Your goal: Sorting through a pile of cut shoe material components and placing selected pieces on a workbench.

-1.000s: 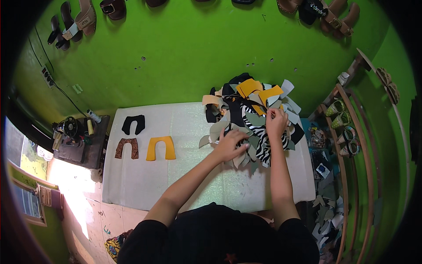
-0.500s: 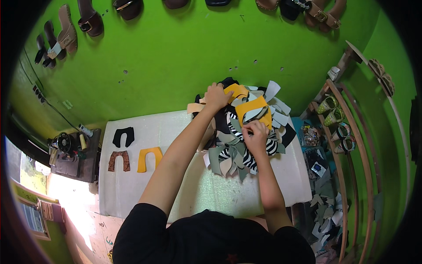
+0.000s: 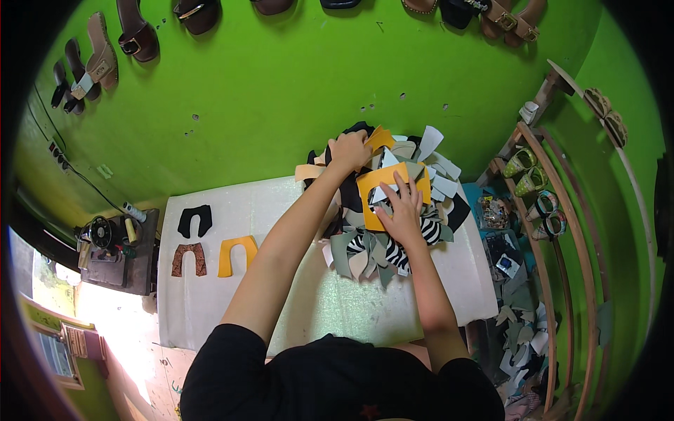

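A heap of cut scraps (image 3: 344, 249) in grey-green, zebra print, black, white and beige covers the back right of the table. My left hand (image 3: 349, 151) is at the back of the heap, its fingers curled and partly hidden. Its thumb side closes on the edge of a yellow piece (image 3: 380, 138), which stands creased. My right hand (image 3: 401, 212) rests with fingers spread on a larger U-shaped yellow piece (image 3: 372, 181) atop the heap. Left of my arms lie three flat U-shaped cutouts: black (image 3: 194, 220), brown patterned (image 3: 189, 260) and yellow (image 3: 236, 254).
The white-covered table (image 3: 210, 309) meets a green wall (image 3: 281, 105) hung with sandals (image 3: 138, 31). On the left stands a sewing machine (image 3: 102, 231) on a dark stand. A wooden rack (image 3: 554, 266) with shoes and more scraps (image 3: 516, 330) are on the right.
The larger yellow piece has shifted left and toward me. My right hand has gone from pinched fingers to spread ones over it. The smaller yellow piece by my left hand is now creased upward.
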`<state>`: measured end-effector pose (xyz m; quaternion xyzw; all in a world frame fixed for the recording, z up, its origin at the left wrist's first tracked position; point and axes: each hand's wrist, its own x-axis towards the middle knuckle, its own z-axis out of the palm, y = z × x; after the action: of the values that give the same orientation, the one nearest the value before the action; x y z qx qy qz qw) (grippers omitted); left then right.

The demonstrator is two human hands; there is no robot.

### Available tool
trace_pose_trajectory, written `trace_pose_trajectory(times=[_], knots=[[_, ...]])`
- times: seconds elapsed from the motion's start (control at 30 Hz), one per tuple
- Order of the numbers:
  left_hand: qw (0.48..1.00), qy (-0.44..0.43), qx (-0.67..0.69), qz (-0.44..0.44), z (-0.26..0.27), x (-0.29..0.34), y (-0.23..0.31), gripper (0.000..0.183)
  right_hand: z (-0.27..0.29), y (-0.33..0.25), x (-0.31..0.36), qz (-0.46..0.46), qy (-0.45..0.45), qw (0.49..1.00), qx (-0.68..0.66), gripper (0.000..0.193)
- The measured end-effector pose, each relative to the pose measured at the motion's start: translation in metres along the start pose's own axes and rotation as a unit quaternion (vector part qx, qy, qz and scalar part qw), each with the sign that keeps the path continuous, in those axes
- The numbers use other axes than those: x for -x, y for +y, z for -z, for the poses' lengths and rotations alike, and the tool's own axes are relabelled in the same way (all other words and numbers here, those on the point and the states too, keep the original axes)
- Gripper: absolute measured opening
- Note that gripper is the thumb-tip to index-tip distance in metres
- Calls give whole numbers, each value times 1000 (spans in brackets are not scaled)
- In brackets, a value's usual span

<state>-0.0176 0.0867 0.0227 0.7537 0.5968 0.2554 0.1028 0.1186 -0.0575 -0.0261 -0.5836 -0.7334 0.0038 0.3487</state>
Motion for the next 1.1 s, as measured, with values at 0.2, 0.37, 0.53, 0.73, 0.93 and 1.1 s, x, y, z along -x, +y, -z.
trace_pose_trajectory(times=[0.2,0.37,0.53,0.73,0.93,1.1], knots=[[932,-15,361,-45,30,13,4,23,-20,5,10,-27,-64,997,31,52],[917,80,379,-96,79,25,25,16,-23,6,12,-41,-54,997,31,53],[896,104,414,-123,134,47,39,15,-18,1,13,-32,5,999,-18,51],[807,-25,576,-126,170,122,18,30,3,-27,-2,-9,147,939,-311,64],[715,-90,693,-11,158,219,-40,44,35,-107,19,19,-85,735,-672,80],[717,-64,685,108,146,270,-93,42,-6,-134,50,-58,-155,642,-749,83]])
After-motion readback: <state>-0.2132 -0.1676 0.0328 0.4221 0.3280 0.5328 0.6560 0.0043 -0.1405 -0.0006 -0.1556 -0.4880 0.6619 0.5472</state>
